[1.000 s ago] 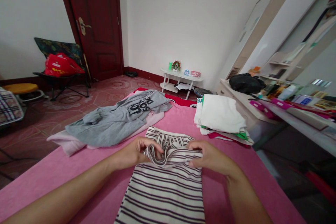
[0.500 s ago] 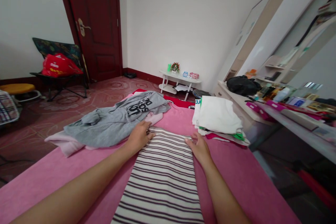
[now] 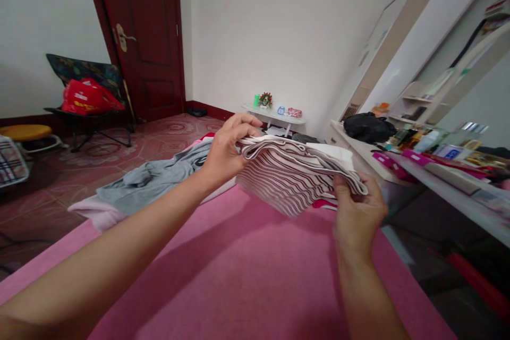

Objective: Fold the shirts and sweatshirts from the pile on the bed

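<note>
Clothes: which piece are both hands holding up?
The striped garment, raised above the pink cover; the grey garment and white clothes lie unheld.

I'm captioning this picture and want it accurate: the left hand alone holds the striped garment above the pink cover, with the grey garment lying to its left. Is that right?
Not the left hand alone: the head view shows the right hand gripping the striped garment too. The rest holds: it is above the pink cover, with the grey garment lying to its left.
</note>
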A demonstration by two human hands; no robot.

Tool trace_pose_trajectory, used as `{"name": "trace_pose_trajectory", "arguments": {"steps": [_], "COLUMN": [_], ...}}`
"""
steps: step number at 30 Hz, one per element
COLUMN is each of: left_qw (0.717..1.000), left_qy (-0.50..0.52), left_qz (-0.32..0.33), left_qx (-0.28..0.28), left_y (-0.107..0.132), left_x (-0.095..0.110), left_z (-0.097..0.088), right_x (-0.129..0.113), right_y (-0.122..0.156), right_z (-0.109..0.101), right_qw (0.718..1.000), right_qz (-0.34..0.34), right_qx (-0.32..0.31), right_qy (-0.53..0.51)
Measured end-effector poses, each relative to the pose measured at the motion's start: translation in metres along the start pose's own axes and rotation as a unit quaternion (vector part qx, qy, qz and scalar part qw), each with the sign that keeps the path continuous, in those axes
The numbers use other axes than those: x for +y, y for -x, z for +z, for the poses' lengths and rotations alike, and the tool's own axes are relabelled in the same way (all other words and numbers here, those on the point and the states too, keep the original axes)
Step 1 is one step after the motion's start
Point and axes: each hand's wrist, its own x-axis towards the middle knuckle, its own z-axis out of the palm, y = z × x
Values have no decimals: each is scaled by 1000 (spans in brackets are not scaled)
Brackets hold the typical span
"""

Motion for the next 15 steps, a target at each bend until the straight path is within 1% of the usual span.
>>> {"name": "trace_pose_trajectory", "arguments": {"steps": [1, 2, 3, 4, 5, 6, 7, 8, 9, 10, 11, 12, 13, 14, 15], "left_qw": [999, 998, 998, 997, 993, 979, 952, 915, 876, 840, 809, 787, 775, 774, 785], "left_qy": [14, 24, 35, 48, 67, 90, 116, 140, 158, 172, 181, 183, 173, 147, 98], "left_qz": [38, 51, 44, 23, -6, -46, -80, -113, -142, -170, -201, -232, -261, -288, -309], "left_qx": [15, 9, -13, -50, -102, -177, -271, -361, -433, -486, -521, -541, -548, -544, -528], "left_y": [-1, 4, 15, 29, 45, 62, 78, 92, 103, 111, 115, 117, 116, 115, 114], "left_x": [4, 6, 5, 1, -4, -9, -13, -15, -16, -16, -14, -13, -12, -13, -14], "left_z": [-2, -3, -4, -5, -7, -10, -14, -19, -24, -29, -34, -38, -39, -39, -37], "right_x": [-2, -2, 1, 5, 11, 18, 25, 31, 36, 41, 46, 50, 55, 60, 64], "right_y": [-4, -6, -8, -8, -8, -7, -5, -3, 0, 2, 4, 5, 7, 8, 10], "right_z": [-4, -9, -13, -18, -23, -28, -32, -35, -36, -37, -36, -35, -33, -31, -28], "right_qw": [999, 997, 989, 971, 939, 895, 845, 802, 771, 756, 751, 754, 756, 753, 748], "right_qz": [-16, -25, -27, -24, -15, 1, 25, 55, 89, 120, 141, 145, 136, 122, 111], "right_qx": [-19, -63, -136, -229, -335, -439, -526, -589, -624, -637, -636, -625, -611, -596, -575], "right_qy": [21, 41, 59, 71, 80, 85, 87, 86, 86, 91, 107, 139, 190, 252, 312]}}
